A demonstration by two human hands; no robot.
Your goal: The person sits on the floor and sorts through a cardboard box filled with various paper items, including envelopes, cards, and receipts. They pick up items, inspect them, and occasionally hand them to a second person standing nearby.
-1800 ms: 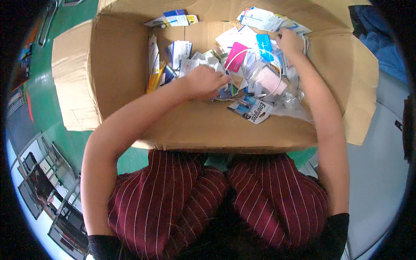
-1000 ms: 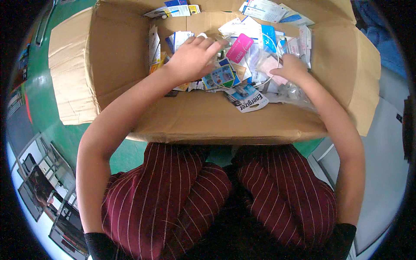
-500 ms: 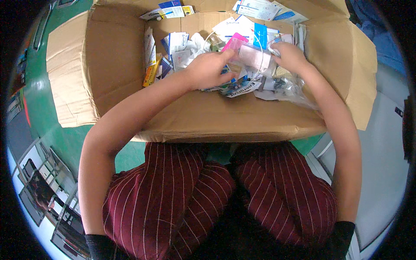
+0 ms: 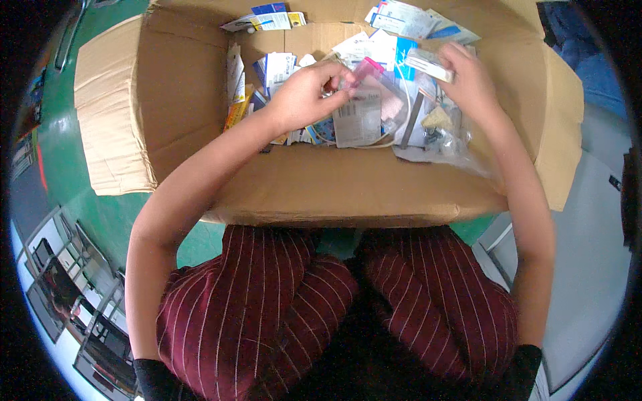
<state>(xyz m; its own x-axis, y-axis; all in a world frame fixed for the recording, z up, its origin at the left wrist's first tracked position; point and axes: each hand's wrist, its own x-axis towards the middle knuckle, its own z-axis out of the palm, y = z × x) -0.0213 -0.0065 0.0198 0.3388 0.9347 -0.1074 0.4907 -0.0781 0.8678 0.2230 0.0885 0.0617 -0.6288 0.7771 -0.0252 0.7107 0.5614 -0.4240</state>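
Note:
A large cardboard box (image 4: 374, 190) in front of me holds a jumble of packaging. My left hand (image 4: 304, 97) is over its middle, with thumb and fingers curled at the pink edge of a clear plastic package (image 4: 366, 68). Between my right thumb and fingers is a small flat packet, whitish and partly clear (image 4: 430, 64); my right hand (image 4: 467, 77) holds it over the right side of the box. Below my left fingertips lies a pale card with print (image 4: 357, 119). A white cable (image 4: 409, 100) curves beside it, next to a crumpled clear plastic bag (image 4: 455, 150).
Cards stand along the far wall, at the left (image 4: 271, 20) and right (image 4: 404, 19). A yellow-orange carton (image 4: 237, 110) leans at the left wall. The box's side flaps (image 4: 110, 113) fold outward. Beyond are a green floor (image 4: 63, 150) and a grey surface (image 4: 588, 267) at right.
My right hand has risen slightly away from the pile with the small packet. My left hand has shifted a little left, and the pale card now shows below it.

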